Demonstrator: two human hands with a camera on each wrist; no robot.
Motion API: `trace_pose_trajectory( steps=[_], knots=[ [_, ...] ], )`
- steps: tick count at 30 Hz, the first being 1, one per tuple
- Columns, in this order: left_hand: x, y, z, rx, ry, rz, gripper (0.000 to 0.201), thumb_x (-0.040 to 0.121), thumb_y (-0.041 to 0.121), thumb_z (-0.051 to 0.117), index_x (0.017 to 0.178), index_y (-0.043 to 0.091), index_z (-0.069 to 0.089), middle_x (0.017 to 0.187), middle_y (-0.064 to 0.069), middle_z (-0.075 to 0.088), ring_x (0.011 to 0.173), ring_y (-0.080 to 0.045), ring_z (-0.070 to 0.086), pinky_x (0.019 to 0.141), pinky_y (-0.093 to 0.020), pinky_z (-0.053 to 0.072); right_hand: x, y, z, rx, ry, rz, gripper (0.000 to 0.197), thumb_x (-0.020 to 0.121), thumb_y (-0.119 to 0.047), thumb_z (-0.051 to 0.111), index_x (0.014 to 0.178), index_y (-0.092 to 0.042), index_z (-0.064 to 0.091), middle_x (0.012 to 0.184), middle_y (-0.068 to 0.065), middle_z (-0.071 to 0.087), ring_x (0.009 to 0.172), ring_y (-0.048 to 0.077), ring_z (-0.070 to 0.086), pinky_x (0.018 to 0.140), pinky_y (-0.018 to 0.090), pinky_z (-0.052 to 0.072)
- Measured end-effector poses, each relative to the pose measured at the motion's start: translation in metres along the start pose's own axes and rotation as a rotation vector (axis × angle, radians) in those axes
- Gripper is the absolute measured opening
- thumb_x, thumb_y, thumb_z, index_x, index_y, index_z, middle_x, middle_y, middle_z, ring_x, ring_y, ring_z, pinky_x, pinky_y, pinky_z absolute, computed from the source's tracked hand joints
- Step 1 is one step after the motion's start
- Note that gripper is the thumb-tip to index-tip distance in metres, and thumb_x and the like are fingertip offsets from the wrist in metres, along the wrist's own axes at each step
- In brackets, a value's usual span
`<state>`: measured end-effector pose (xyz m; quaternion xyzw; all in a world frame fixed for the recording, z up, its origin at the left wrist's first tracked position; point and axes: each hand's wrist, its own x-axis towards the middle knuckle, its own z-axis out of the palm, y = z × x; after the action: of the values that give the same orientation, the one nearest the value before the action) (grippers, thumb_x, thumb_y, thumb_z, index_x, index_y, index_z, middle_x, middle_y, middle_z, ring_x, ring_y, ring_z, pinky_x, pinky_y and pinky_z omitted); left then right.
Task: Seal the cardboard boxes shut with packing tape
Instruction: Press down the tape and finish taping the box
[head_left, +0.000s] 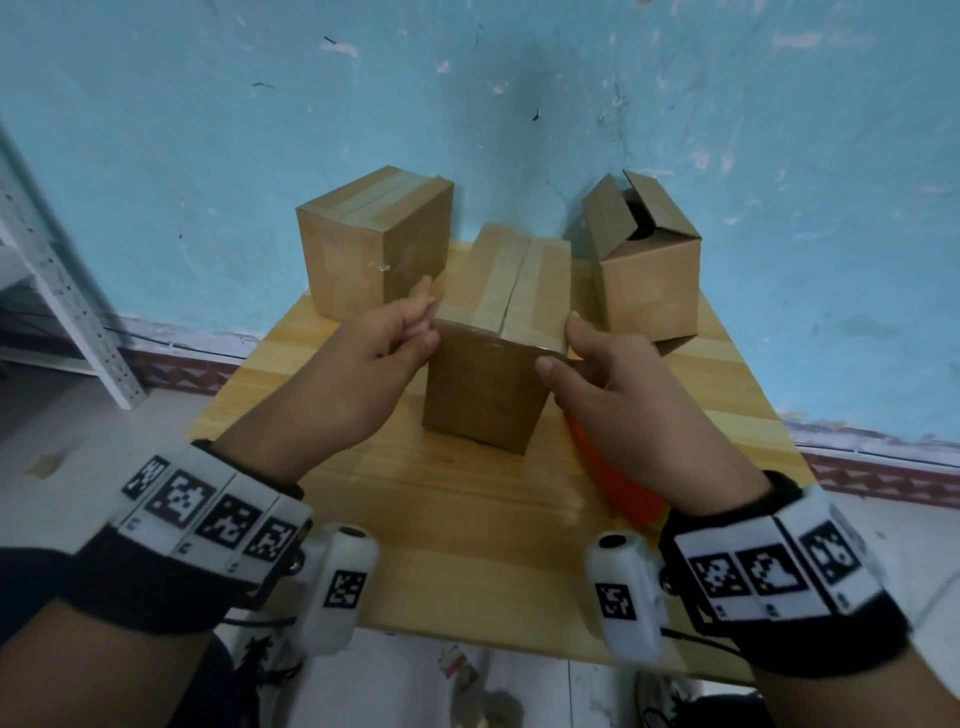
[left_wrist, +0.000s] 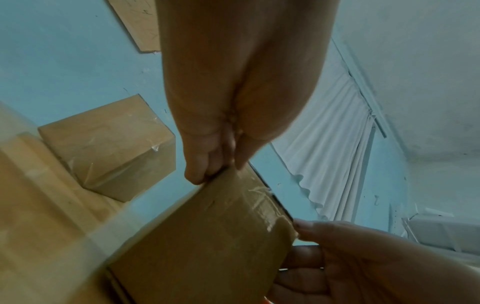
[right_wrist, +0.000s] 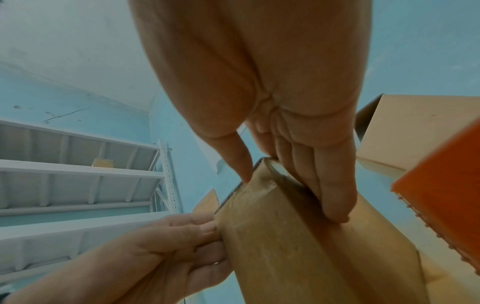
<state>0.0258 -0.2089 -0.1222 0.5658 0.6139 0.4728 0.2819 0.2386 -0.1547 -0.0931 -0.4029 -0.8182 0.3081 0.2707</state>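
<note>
Middle box (head_left: 498, 332), taped along its seam at table (head_left: 441, 509) centre, is gripped at its top corners by left hand (head_left: 363, 358) and right hand (head_left: 618, 374), fingers curled; pressing-down step judged; next, open box (head_left: 644, 260) at 1 o'clock needs closing and taping.

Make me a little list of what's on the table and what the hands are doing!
Middle box: flaps closed, tape along its top seam
Left hand: fingers at the middle box's top left edge
Right hand: holds its top right corner
Back left box: taped shut
Back right box: flaps open
Orange thing: on the table, partly hidden by the right hand
</note>
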Motion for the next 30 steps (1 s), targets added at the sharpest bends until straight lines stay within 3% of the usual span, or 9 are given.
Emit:
trace_pose_trajectory(
  steps=[3,6,8,11,15,19,23,27,30],
  knots=[
    [0.0,0.0,-0.002,0.028,-0.076,-0.041,0.067,0.103,0.011,0.047,0.158,0.021,0.011,0.152,0.008,0.045,0.143,-0.007,0.035,0.12,-0.04,0.029,-0.001,0.0,-0.001,0.044,-0.041,0.014,0.039,0.098,-0.029,0.055,0.133,-0.011,0.05,0.09,0.029,0.065,0.078,0.036,0.062,0.07,0.039,0.049],
    [-0.004,0.003,-0.002,-0.047,-0.088,-0.075,0.069,0.101,0.003,0.047,0.157,0.017,0.008,0.151,0.011,0.044,0.142,-0.002,0.035,0.117,-0.029,0.03,-0.001,0.0,-0.001,0.08,-0.058,0.021,0.027,0.098,-0.026,0.056,0.125,-0.026,0.052,0.087,0.029,0.064,0.076,0.039,0.06,0.072,0.042,0.05],
    [-0.005,0.005,-0.002,-0.11,-0.083,-0.097,0.073,0.099,0.001,0.05,0.157,0.015,0.008,0.15,0.012,0.046,0.141,-0.002,0.036,0.117,-0.028,0.03,0.0,0.004,-0.002,0.123,-0.069,0.024,0.029,0.098,-0.022,0.056,0.124,-0.033,0.05,0.074,0.018,0.067,0.066,0.028,0.059,0.066,0.034,0.051],
    [-0.002,0.004,-0.003,-0.189,-0.028,-0.102,0.076,0.096,0.001,0.056,0.157,0.015,0.014,0.147,0.011,0.049,0.138,-0.004,0.042,0.119,-0.041,0.031,0.002,0.008,-0.007,0.236,-0.084,0.049,0.034,0.098,-0.012,0.057,0.114,-0.041,0.049,0.055,-0.017,0.062,0.056,-0.007,0.057,0.058,0.005,0.04],
    [0.0,0.007,-0.002,-0.266,0.03,-0.105,0.079,0.091,-0.008,0.059,0.156,0.012,0.019,0.142,0.004,0.056,0.128,-0.005,0.054,0.112,-0.036,0.041,0.001,0.01,-0.011,0.305,-0.082,0.07,0.041,0.095,-0.003,0.058,0.086,-0.041,0.047,0.064,-0.019,0.07,0.067,-0.011,0.065,0.061,0.002,0.042],
    [-0.004,0.01,-0.002,-0.251,0.072,-0.061,0.066,0.086,-0.014,0.062,0.146,0.008,0.045,0.134,-0.001,0.063,0.121,-0.005,0.06,0.1,-0.021,0.049,-0.001,0.009,-0.012,0.343,-0.12,0.054,0.038,0.094,0.001,0.057,0.108,-0.034,0.059,0.098,-0.009,0.076,0.093,0.001,0.07,0.078,0.009,0.05],
    [-0.007,0.011,-0.001,-0.171,0.074,0.025,0.058,0.086,-0.014,0.063,0.135,0.016,0.056,0.112,0.019,0.071,0.111,0.002,0.064,0.093,-0.014,0.05,-0.001,0.007,-0.009,0.368,-0.155,0.028,0.046,0.092,0.004,0.059,0.134,-0.015,0.054,0.118,-0.003,0.071,0.111,0.005,0.065,0.097,0.017,0.048],
    [-0.006,0.012,0.0,0.134,0.144,0.123,0.068,0.086,0.002,0.072,0.145,0.027,0.048,0.149,0.003,0.048,0.137,-0.008,0.045,0.111,-0.034,0.043,0.003,0.005,-0.005,0.407,-0.154,0.087,0.065,0.089,0.001,0.063,0.145,-0.02,0.039,0.126,-0.012,0.063,0.118,-0.005,0.056,0.093,0.008,0.045],
    [-0.002,0.027,0.007,0.53,0.107,0.138,0.067,0.085,0.019,0.076,0.144,0.032,0.047,0.164,0.001,0.021,0.152,-0.017,0.015,0.122,-0.044,0.022,0.007,0.007,-0.001,0.404,-0.176,0.123,0.075,0.088,-0.003,0.067,0.152,-0.014,0.03,0.144,0.001,0.052,0.128,0.003,0.05,0.099,0.014,0.045]
  ],
)
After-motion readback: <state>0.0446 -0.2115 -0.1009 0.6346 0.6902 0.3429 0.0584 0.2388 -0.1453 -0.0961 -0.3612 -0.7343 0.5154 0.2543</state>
